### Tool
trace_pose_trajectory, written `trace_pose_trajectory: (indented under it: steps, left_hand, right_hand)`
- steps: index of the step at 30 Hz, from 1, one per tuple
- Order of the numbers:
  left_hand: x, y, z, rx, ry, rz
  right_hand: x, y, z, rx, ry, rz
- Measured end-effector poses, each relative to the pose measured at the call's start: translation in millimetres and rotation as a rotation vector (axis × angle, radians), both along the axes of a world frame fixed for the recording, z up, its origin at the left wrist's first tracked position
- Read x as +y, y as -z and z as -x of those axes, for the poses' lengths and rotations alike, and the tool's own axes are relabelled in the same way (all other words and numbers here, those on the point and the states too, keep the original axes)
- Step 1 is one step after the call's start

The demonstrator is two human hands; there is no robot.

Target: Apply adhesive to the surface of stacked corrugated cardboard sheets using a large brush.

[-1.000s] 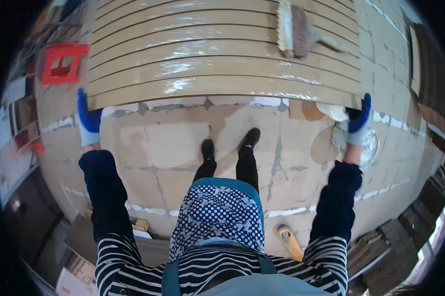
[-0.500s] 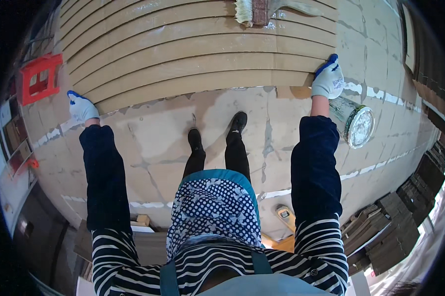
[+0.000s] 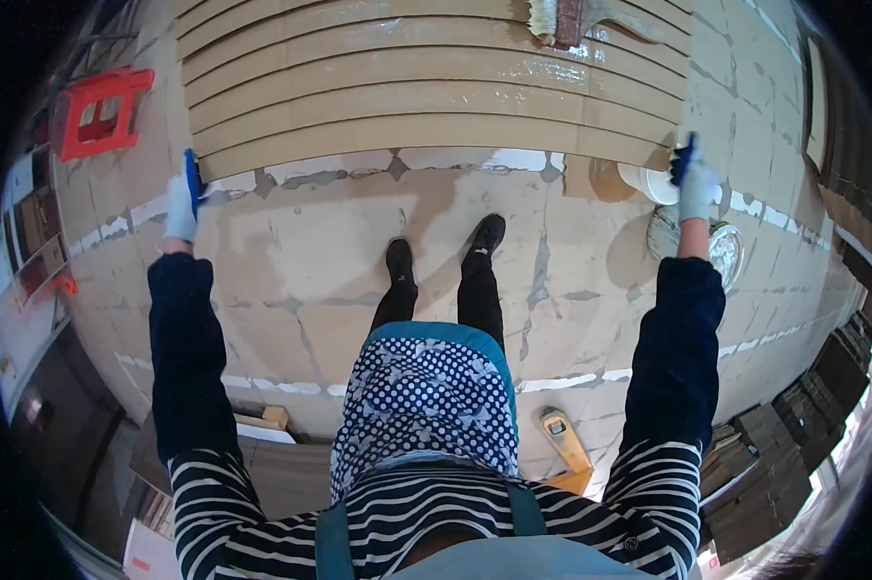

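Note:
Overlapping brown cardboard sheets (image 3: 407,131) lie fanned out in rows before me, with wet, shiny patches on their surface. My left hand (image 3: 182,201), in a white glove with a blue palm, is open beside the near left corner, its fingers stretched out. On the other side my right hand (image 3: 693,179), gloved alike and a little blurred, is at the near right corner with fingers apart. Neither hand grips a sheet; whether the fingertips touch the edges is hard to tell. A wide brush (image 3: 568,23) with pale bristles and a wooden handle rests on the sheets.
Right of my feet stand a white round container (image 3: 656,184) and a clear tub (image 3: 725,253), partly behind my right arm. A red stool (image 3: 102,114) is at the left. Behind me are a yellow pallet-jack-like handle (image 3: 566,440) and stacked cardboard (image 3: 763,464).
Both hands have come off the sheets' near corners and opened out beside them. The view has shifted, so the sheets and brush appear farther right and higher; the white container now shows.

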State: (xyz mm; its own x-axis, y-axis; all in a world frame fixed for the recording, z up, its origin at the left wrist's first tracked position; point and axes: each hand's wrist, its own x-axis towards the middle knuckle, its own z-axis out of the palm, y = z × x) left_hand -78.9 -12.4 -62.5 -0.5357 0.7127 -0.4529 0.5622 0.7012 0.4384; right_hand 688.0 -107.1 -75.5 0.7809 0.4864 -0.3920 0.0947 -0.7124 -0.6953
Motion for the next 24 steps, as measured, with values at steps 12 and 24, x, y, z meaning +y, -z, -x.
trace_pose_trajectory:
  steps: [12,24]
  left_hand:
    - [0.7,-76.4,-0.2,-0.129,0.024,0.171]
    - [5.8,34.6,-52.3,-0.212,-0.392,-0.936]
  right_hand:
    - [-8.0,-65.6,15.0,-0.471,-0.555,0.422]
    - [8.0,27.9,66.4,-0.315,0.179,-0.569]
